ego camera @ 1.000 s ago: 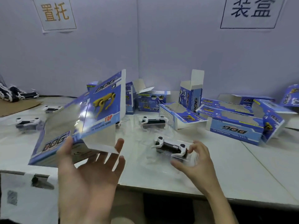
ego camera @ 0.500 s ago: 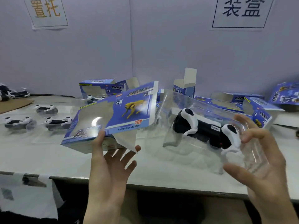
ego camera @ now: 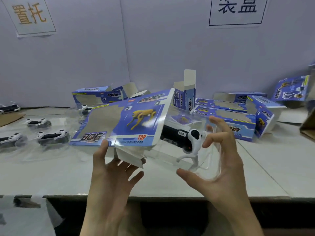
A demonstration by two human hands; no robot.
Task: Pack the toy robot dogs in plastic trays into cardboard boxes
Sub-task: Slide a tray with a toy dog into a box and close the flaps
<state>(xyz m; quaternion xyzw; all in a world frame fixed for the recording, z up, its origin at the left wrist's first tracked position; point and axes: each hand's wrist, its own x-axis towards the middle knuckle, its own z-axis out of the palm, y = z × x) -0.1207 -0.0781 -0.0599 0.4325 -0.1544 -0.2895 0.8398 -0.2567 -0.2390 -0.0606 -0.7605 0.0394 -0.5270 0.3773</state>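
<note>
1. left hand (ego camera: pixel 110 169) grips box (ego camera: pixel 122 123): thumb on the top face, fingers spread underneath. open mouth sits past those fingertips.
2. right hand (ego camera: pixel 223 167) pinches tray (ego camera: pixel 209 157): thumb under, fingers curled over the top. dog (ego camera: pixel 187 138) sits in it, just ahead of the fingertips, far end at the mouth (box edge hides how far in).
3. level the tray with the box before pushing; a tilted rim will likely snag.
4. flap (ego camera: pixel 129 155) hangs over the left fingers. pin it back with them or it may fold in.
5. push on the tray wall, not the dog's legs. thin plastic probably buckles if squeezed.
</note>
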